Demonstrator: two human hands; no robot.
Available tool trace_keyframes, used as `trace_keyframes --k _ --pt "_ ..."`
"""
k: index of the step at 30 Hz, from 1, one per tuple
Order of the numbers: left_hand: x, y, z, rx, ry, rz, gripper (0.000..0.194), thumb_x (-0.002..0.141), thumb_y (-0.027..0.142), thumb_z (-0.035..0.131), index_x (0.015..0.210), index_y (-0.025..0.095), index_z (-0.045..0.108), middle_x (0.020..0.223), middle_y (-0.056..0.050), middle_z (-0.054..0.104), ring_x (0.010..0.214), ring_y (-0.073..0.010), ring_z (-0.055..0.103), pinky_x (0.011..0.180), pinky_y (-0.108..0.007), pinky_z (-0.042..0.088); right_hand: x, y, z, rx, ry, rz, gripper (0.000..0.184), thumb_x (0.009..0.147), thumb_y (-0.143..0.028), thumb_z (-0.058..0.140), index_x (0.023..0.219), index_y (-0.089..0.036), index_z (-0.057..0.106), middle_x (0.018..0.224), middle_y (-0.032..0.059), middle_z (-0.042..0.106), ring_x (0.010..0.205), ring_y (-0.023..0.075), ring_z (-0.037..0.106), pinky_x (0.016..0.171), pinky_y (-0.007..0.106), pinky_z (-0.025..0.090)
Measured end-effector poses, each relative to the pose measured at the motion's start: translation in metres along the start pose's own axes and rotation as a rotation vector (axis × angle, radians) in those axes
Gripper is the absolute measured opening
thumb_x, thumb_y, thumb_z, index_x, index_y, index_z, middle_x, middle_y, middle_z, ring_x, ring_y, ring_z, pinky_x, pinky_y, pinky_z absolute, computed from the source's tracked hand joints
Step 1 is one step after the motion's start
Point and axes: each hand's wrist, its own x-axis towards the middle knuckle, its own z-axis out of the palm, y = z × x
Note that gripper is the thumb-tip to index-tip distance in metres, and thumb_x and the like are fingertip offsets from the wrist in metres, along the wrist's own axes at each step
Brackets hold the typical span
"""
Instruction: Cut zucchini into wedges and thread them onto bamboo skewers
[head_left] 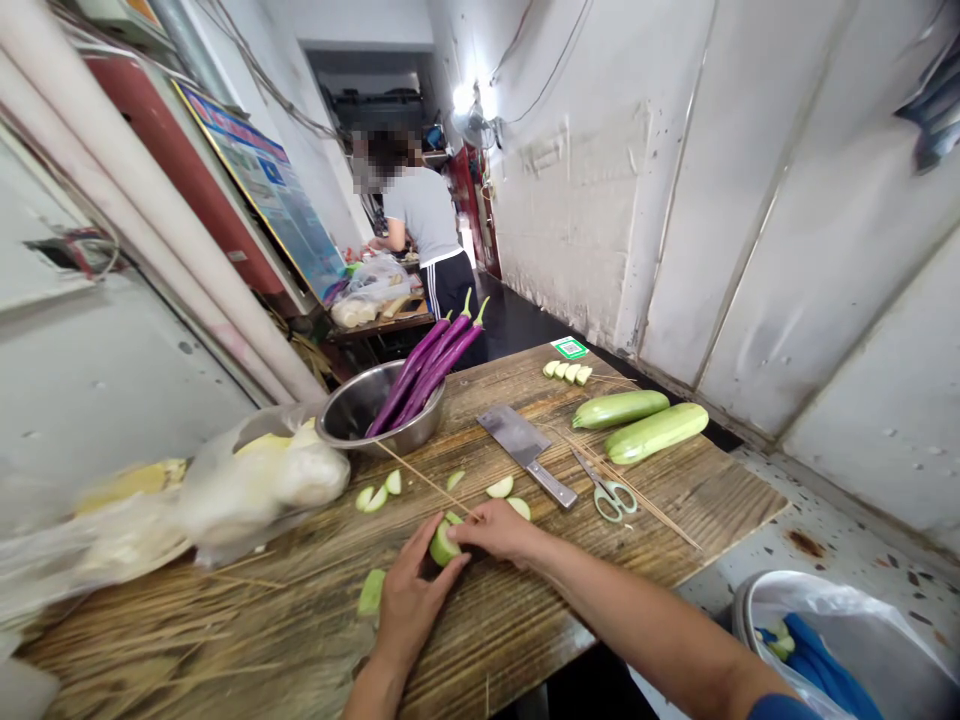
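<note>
My left hand [415, 580] is curled around light green zucchini pieces [444, 545] just above the table. My right hand [501, 533] pinches close against them, its fingertips touching the cut face. A thin bamboo skewer [424, 478] runs from its fingers up toward the bowl; the gripped end is hidden. Zucchini slices [500, 487] lie beyond my right hand, and more slices [373, 498] sit at the left. A green end piece [371, 592] rests beside my left hand. Farther off are a cleaver [514, 437] and green-handled scissors [611, 498].
A steel bowl [341, 430] holds long purple eggplants [431, 375]. Two whole zucchinis [656, 432] and loose skewers [652, 508] lie at the right, skewered slices [568, 372] behind. Plastic bags [262, 485] stand left; a lined bin [750, 610] is lower right. A person [427, 215] works beyond.
</note>
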Motion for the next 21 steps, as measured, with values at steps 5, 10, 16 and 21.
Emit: trace_keyframes --k 5,10,16,21 --pt "0.000 0.001 0.001 -0.031 -0.090 -0.019 0.053 0.071 0.038 0.063 0.121 0.024 0.050 0.120 -0.006 0.056 0.110 -0.0216 0.052 0.097 -0.039 0.041 -0.001 -0.004 -0.014 -0.130 -0.105 0.068 0.037 0.071 -0.053 0.058 0.061 -0.019 0.051 0.033 -0.0117 0.025 0.030 0.0047 0.022 0.032 0.019 0.014" --pt "0.001 0.001 -0.002 -0.080 -0.055 -0.120 0.051 0.070 0.038 0.063 0.117 0.022 0.053 0.120 -0.008 0.055 0.111 -0.0226 0.051 0.097 -0.041 0.040 0.005 0.002 -0.025 -0.282 -0.026 0.035 0.039 0.068 -0.051 0.062 0.054 -0.018 0.047 0.037 -0.0102 0.029 0.035 0.0048 0.026 0.037 0.019 0.017" --pt "0.003 0.004 -0.004 -0.180 -0.064 -0.215 0.052 0.069 0.039 0.064 0.117 0.023 0.052 0.123 -0.008 0.050 0.112 -0.0208 0.050 0.092 -0.036 0.044 0.009 0.002 -0.023 -0.415 0.145 -0.036 0.026 0.062 -0.036 0.070 0.056 -0.015 0.056 0.047 -0.0059 0.042 0.048 0.0069 0.036 0.046 0.020 0.020" --pt "0.000 0.005 -0.001 -0.201 -0.051 -0.175 0.063 0.068 0.038 0.066 0.125 0.025 0.044 0.123 -0.008 0.051 0.111 -0.0214 0.051 0.092 -0.038 0.044 -0.001 -0.004 -0.009 -0.310 0.066 -0.087 0.030 0.070 -0.045 0.062 0.073 -0.016 0.065 0.054 -0.0045 0.051 0.050 0.0072 0.041 0.046 0.018 0.026"
